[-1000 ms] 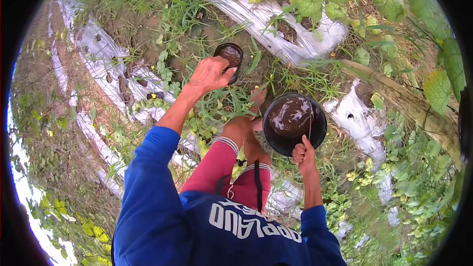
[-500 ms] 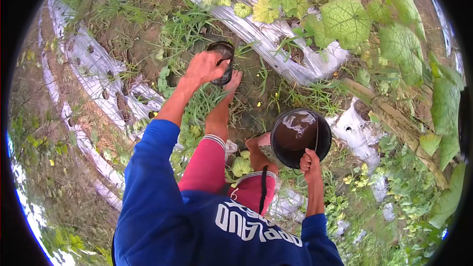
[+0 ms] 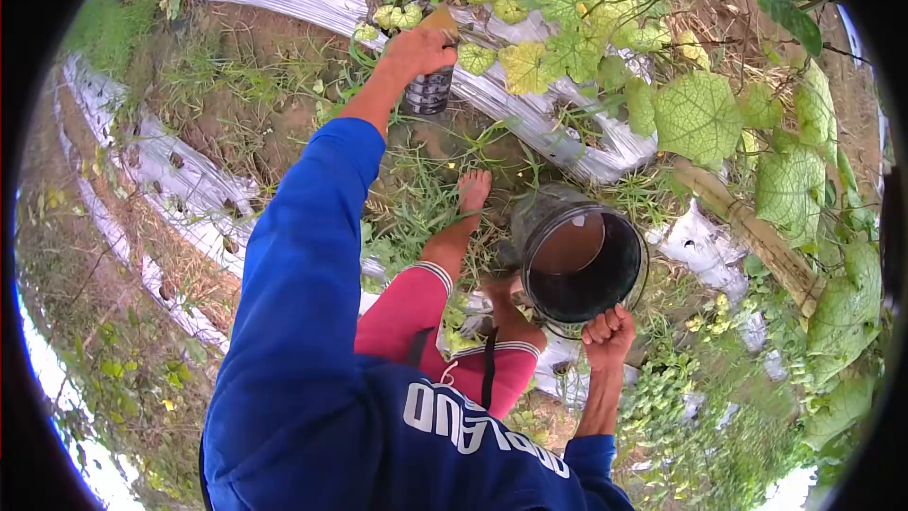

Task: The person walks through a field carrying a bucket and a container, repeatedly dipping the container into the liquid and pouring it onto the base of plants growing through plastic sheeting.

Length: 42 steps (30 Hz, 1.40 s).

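Silvery plastic sheeting (image 3: 567, 132) crosses weedy ground (image 3: 274, 43) where the left hand (image 3: 421, 52) clenches a dark ridged cup (image 3: 427, 96) ahead of a bare foot (image 3: 475, 191), its long axis pointing toward the sheeting, while the right hand (image 3: 608, 333) grips a tilted black bucket (image 3: 605, 286) nearer the body

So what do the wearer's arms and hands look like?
Left sleeve and right sleeve are blue, both ending short of the wrist. Left hand and right hand are bare, no gloves visible. White block lettering marks the shirt front.
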Each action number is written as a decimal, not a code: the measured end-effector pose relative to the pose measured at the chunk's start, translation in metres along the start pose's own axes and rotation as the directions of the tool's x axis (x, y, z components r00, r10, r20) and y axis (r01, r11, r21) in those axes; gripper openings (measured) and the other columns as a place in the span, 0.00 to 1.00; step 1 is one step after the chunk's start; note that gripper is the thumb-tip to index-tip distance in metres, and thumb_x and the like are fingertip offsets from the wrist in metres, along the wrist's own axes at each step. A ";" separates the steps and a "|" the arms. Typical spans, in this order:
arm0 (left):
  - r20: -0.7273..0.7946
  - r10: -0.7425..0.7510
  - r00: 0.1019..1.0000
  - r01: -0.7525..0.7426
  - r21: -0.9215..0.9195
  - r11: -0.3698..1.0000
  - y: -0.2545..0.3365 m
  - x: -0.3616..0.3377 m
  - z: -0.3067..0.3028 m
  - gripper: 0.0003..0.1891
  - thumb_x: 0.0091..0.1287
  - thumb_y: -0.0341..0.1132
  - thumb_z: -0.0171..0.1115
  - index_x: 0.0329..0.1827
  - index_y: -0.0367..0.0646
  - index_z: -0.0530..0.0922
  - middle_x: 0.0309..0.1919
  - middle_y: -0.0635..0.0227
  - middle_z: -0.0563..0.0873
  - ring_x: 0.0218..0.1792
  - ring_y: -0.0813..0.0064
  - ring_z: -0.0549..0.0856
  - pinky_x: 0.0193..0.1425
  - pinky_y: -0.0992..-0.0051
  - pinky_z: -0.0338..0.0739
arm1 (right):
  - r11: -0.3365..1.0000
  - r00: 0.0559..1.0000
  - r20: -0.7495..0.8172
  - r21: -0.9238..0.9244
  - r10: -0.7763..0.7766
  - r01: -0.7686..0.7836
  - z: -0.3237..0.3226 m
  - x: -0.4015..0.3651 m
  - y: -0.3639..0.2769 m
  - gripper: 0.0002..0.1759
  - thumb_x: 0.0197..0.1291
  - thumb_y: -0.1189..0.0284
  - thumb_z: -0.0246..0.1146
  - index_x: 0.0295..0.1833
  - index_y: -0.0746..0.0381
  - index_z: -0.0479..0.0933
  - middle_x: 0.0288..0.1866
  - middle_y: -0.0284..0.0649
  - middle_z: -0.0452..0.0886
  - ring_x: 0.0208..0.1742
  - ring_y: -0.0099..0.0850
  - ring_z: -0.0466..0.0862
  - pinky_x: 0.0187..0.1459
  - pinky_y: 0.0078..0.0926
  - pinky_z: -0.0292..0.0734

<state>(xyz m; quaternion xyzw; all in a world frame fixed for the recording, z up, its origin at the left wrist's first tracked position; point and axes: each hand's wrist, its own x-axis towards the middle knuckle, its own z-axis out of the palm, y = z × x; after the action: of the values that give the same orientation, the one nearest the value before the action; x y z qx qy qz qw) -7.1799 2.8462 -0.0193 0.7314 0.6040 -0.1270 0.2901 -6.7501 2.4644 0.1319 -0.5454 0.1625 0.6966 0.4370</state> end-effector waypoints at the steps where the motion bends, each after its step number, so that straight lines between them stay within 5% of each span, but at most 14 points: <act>1: -0.068 0.073 0.995 -0.073 0.002 0.997 -0.008 0.007 0.004 0.30 0.61 0.56 0.48 0.54 0.41 0.80 0.49 0.45 0.84 0.50 0.46 0.84 0.57 0.56 0.78 | 1.000 1.000 -0.007 0.016 -0.005 0.005 0.010 0.001 0.006 0.25 0.68 0.58 0.52 0.18 0.49 0.54 0.11 0.26 0.51 0.12 0.22 0.51 0.17 0.27 0.53; 6: -0.034 -0.049 0.998 0.052 0.095 0.994 -0.019 -0.006 -0.002 0.23 0.66 0.53 0.51 0.48 0.45 0.81 0.46 0.54 0.86 0.49 0.50 0.83 0.49 0.54 0.79 | 0.996 0.999 0.029 0.079 0.026 -0.028 0.065 0.008 0.033 0.23 0.67 0.59 0.52 0.18 0.49 0.57 0.10 0.26 0.53 0.11 0.24 0.56 0.19 0.28 0.60; 9: -0.326 0.085 0.942 -0.127 -0.112 0.986 -0.019 -0.060 -0.012 0.18 0.68 0.46 0.58 0.32 0.36 0.78 0.29 0.50 0.82 0.35 0.49 0.83 0.37 0.55 0.77 | 0.998 0.995 0.094 0.058 0.015 -0.021 0.094 0.017 0.051 0.23 0.67 0.58 0.52 0.18 0.49 0.57 0.10 0.26 0.53 0.12 0.23 0.56 0.19 0.27 0.59; 12: -0.492 0.112 0.864 -0.259 -0.243 0.935 -0.042 -0.105 -0.011 0.16 0.66 0.42 0.61 0.28 0.35 0.76 0.27 0.52 0.81 0.32 0.49 0.82 0.36 0.57 0.76 | 0.998 0.997 0.076 0.062 0.023 -0.028 0.123 0.013 0.077 0.24 0.67 0.58 0.52 0.18 0.49 0.56 0.11 0.26 0.53 0.13 0.23 0.56 0.20 0.26 0.59; 15: -0.542 0.254 0.801 -0.389 -0.150 0.909 -0.078 -0.142 -0.025 0.11 0.62 0.36 0.65 0.28 0.36 0.78 0.24 0.51 0.81 0.31 0.47 0.82 0.35 0.55 0.76 | 1.000 0.993 0.120 -0.025 0.010 -0.007 0.154 0.018 0.097 0.24 0.68 0.58 0.52 0.18 0.48 0.55 0.11 0.26 0.52 0.13 0.23 0.55 0.20 0.26 0.57; 19: -0.503 0.268 0.821 -0.409 -0.191 0.892 -0.129 -0.193 -0.056 0.11 0.60 0.35 0.66 0.27 0.35 0.77 0.25 0.52 0.80 0.31 0.47 0.81 0.36 0.56 0.76 | 0.991 0.994 0.109 -0.132 0.013 0.002 0.200 0.012 0.140 0.25 0.67 0.58 0.53 0.18 0.48 0.54 0.11 0.25 0.51 0.13 0.22 0.54 0.19 0.26 0.56; 26: -0.389 0.269 0.881 -0.353 -0.162 0.921 -0.236 -0.214 -0.097 0.12 0.61 0.35 0.66 0.28 0.35 0.77 0.26 0.52 0.80 0.31 0.47 0.81 0.34 0.55 0.74 | 0.998 1.000 0.003 -0.063 0.001 -0.001 0.258 0.023 0.201 0.26 0.64 0.58 0.55 0.17 0.47 0.51 0.11 0.25 0.49 0.12 0.21 0.51 0.17 0.25 0.50; 33: -0.261 0.284 0.922 -0.294 0.003 0.956 -0.323 -0.114 -0.104 0.18 0.64 0.48 0.60 0.33 0.39 0.82 0.31 0.50 0.85 0.36 0.48 0.85 0.41 0.54 0.79 | 0.999 0.992 -0.126 0.027 -0.026 0.030 0.322 0.041 0.269 0.27 0.64 0.58 0.55 0.17 0.47 0.50 0.12 0.25 0.47 0.12 0.22 0.50 0.17 0.26 0.49; 34: -0.130 0.175 0.976 -0.171 0.042 0.984 -0.330 -0.095 -0.106 0.21 0.64 0.51 0.56 0.34 0.40 0.83 0.31 0.50 0.85 0.37 0.48 0.86 0.44 0.54 0.81 | 0.999 0.986 -0.166 0.034 -0.014 0.020 0.329 0.033 0.282 0.27 0.64 0.58 0.55 0.17 0.47 0.50 0.12 0.25 0.47 0.13 0.22 0.49 0.17 0.26 0.48; 39: 0.066 0.160 0.985 -0.167 0.132 0.977 -0.337 -0.013 -0.142 0.23 0.62 0.52 0.53 0.37 0.40 0.85 0.37 0.48 0.87 0.42 0.47 0.86 0.50 0.55 0.81 | 0.986 0.991 -0.129 0.160 -0.024 0.045 0.361 0.034 0.330 0.26 0.68 0.58 0.52 0.17 0.49 0.52 0.12 0.26 0.48 0.12 0.23 0.49 0.18 0.26 0.49; 42: 0.173 0.163 0.971 -0.207 0.280 0.937 -0.349 0.025 -0.143 0.26 0.59 0.53 0.51 0.47 0.39 0.83 0.45 0.48 0.86 0.48 0.49 0.86 0.54 0.57 0.80 | 0.968 0.991 -0.131 0.247 -0.023 0.055 0.390 0.035 0.360 0.26 0.69 0.58 0.52 0.18 0.49 0.52 0.12 0.25 0.48 0.12 0.22 0.49 0.18 0.26 0.49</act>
<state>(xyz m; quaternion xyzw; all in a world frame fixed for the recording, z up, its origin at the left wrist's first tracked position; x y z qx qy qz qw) -7.5319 2.9847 -0.0127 0.8089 0.4835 -0.2416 0.2314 -7.2751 2.5503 0.1476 -0.5324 0.2657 0.6257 0.5044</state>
